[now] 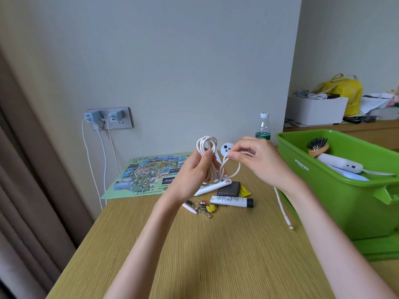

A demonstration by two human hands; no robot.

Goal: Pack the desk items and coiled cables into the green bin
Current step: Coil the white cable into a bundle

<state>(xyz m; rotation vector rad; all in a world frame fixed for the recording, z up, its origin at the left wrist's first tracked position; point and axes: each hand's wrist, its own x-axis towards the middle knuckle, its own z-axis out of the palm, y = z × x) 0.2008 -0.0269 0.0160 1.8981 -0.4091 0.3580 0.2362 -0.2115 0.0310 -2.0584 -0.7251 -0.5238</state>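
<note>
A person's left hand [194, 171] grips a coiled white cable [206, 145] above the table [194, 244], fingers curled round it, while the right hand [259, 162] pinches a loose loop between thumb and forefinger; the green bin [336, 190], holding a hairbrush [318, 146], stands just to the right, keys [204, 207] lying beneath the hands

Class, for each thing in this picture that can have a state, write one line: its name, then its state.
white cable, partly coiled, loose end trailing
left hand, grips the coil
right hand, pinches a cable loop
green bin, open, hairbrush inside
water bottle, upright, capped
tube, lying flat, capped
chargers, plugged into wall socket
</note>
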